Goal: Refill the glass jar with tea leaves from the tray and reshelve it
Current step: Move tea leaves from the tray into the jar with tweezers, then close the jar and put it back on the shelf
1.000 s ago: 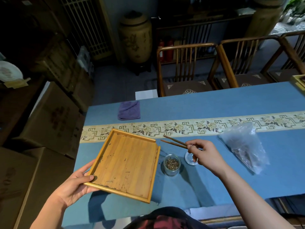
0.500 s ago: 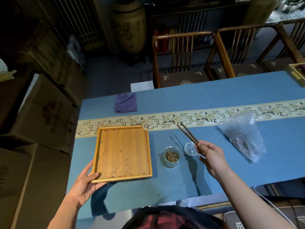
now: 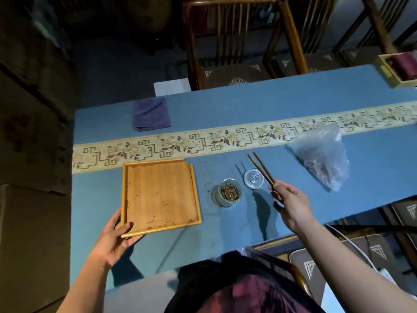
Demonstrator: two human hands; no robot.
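A square wooden tray (image 3: pixel 158 197) lies flat on the blue tablecloth, with only a few specks of tea on it. My left hand (image 3: pixel 115 238) grips its near left corner, thumb on the rim. To the right of the tray stands a small open glass jar (image 3: pixel 228 192) holding dark tea leaves. Its round glass lid (image 3: pixel 254 178) lies on the cloth just right of it. My right hand (image 3: pixel 291 204) holds a pair of wooden tongs (image 3: pixel 260 168) whose tips point away from me over the lid. A few loose leaves lie on the cloth left of the jar.
A clear plastic bag (image 3: pixel 322 159) with tea lies at the right. A folded purple cloth (image 3: pixel 150 114) sits at the far left of the table. A wooden box (image 3: pixel 390 73) stands at the far right corner. Wooden chairs (image 3: pixel 228 46) line the far side; cardboard boxes (image 3: pixel 33 132) stand left.
The tray, tilted up a second ago, has come down flat on the cloth. My right hand has drawn back toward me and the tongs have swung to point away.
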